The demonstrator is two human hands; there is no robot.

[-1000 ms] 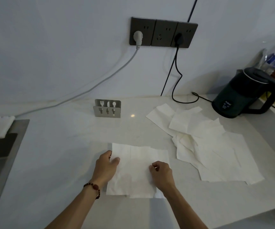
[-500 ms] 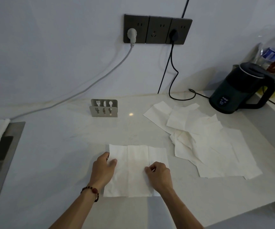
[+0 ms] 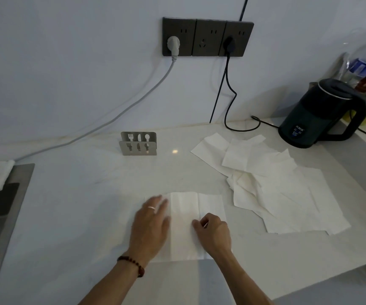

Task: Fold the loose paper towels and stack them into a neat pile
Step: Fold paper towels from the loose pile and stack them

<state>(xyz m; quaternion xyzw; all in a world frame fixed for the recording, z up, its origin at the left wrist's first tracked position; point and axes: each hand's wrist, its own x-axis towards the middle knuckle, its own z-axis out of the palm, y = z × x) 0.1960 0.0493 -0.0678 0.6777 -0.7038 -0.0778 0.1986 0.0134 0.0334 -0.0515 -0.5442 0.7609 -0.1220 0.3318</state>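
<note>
Now the left hand [image 3: 150, 227] presses flat on the paper towel [image 3: 184, 225], whose right part the right hand [image 3: 213, 233] pinches.

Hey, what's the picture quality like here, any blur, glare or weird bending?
Head view: dim, bluish light; the left hand is motion-blurred at the fingertips over the paper towel; a small glare spot shines on the countertop; wide-angle bending curves the edges.
</note>
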